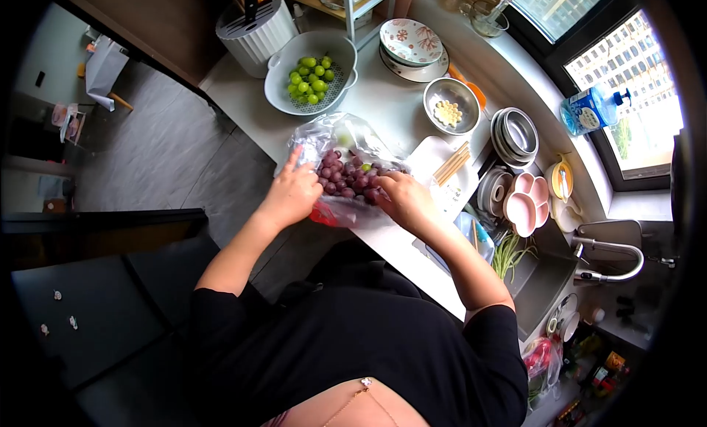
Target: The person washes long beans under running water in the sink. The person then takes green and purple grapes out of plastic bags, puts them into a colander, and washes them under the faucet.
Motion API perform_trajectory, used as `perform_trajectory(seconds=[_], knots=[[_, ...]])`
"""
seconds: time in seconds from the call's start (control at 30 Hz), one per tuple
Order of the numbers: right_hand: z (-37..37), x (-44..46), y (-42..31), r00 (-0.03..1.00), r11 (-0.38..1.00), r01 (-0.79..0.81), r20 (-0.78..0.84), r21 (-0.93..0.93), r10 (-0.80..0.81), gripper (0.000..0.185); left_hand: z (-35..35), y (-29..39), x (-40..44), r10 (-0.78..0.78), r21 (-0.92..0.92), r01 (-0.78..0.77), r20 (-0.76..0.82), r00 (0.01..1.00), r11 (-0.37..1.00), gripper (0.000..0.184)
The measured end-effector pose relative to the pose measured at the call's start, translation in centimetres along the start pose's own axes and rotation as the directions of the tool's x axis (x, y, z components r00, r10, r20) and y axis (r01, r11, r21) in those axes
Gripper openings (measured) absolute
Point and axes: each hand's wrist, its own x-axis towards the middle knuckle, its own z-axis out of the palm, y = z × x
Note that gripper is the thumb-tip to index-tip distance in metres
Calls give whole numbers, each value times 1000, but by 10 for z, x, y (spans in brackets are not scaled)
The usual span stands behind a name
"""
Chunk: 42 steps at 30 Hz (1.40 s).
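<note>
A clear plastic bag (pixel 358 136) lies spread near the counter's front edge, with a bunch of dark red grapes (pixel 346 178) in its mouth. One green grape (pixel 366 167) shows among the red ones. My left hand (pixel 293 191) grips the bag's left side, its index finger stretched out along the plastic. At the other end, my right hand (pixel 405 198) has its fingers curled onto the grapes. Its fingertips are partly hidden among them. Just behind the bag, a grey colander (pixel 275 95) holds green grapes (pixel 311 79).
A metal bowl (pixel 471 103) with pale pieces, a white tray (pixel 420 158) with wooden chopsticks (pixel 452 164), and patterned bowls (pixel 411 41) stand behind and right. Farther right are stacked metal bowls (pixel 518 132), a pink plate (pixel 524 204), and the sink (pixel 541 280) with its faucet (pixel 611 276).
</note>
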Motion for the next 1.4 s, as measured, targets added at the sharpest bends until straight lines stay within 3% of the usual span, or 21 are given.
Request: perform_trajectory(seconds=[0.13,0.23,0.33,0.37,0.4,0.43,0.47,0.5,0.6,0.63,0.67,0.73,0.83,0.93,1.07,1.13,1.27,1.33,1.4], knots=[[22,24,4,993,997,59,101,42,-63,20,-31,-23,-12,-156,63,157,-28,987,986,9],[37,47,-3,975,1000,14,223,-1,-14,23,-33,-33,-17,-289,114,288,-5,957,951,20],[71,74,4,983,999,52,175,-8,-50,30,-17,-40,-17,-380,175,363,72,922,915,34],[87,85,14,978,999,42,204,-10,-39,52,-14,-39,-16,-363,180,348,61,930,920,37],[94,91,13,992,997,1,128,-79,9,60,-11,-40,-15,-346,185,333,47,937,925,41],[102,97,12,997,989,-45,48,-144,52,67,-5,-41,-16,-394,193,367,125,911,910,62],[108,101,11,995,975,-95,-34,-202,90,75,-1,-41,-17,-412,205,382,131,902,901,68],[105,111,7,981,957,-167,54,-239,185,91,1,-43,-16,-430,217,396,137,892,892,73],[93,119,-12,952,938,-264,97,-225,291,84,9,-49,-11,-529,246,485,163,833,839,90],[90,123,-25,900,902,-319,204,-292,384,77,15,-51,-11,-560,256,518,130,818,816,91],[101,121,-33,906,879,-347,127,-328,405,71,19,-54,-11,-589,264,549,99,802,793,93],[116,124,-40,846,848,-434,186,-304,499,83,21,-56,-7,-610,243,577,90,787,780,97],[132,120,-51,876,804,-452,-20,-386,482,94,28,-57,-4,-622,224,596,67,780,771,100],[130,123,-50,829,794,-478,106,-375,549,103,37,-59,-3,-662,268,610,188,726,746,100],[134,124,-22,890,893,-427,112,-142,443,113,71,-72,-16,-679,335,598,238,694,728,102],[116,127,-9,872,896,-441,210,-54,442,114,57,-68,-16,-667,300,596,313,676,745,106],[101,125,42,921,929,-329,274,171,276,104,55,-65,-18,-645,288,581,246,723,761,104],[57,116,35,877,909,-365,401,202,263,87,57,-60,-22,-608,297,543,205,767,785,101],[32,97,33,838,940,-338,467,42,281,89,54,-46,-25,-577,313,510,182,796,802,100]])
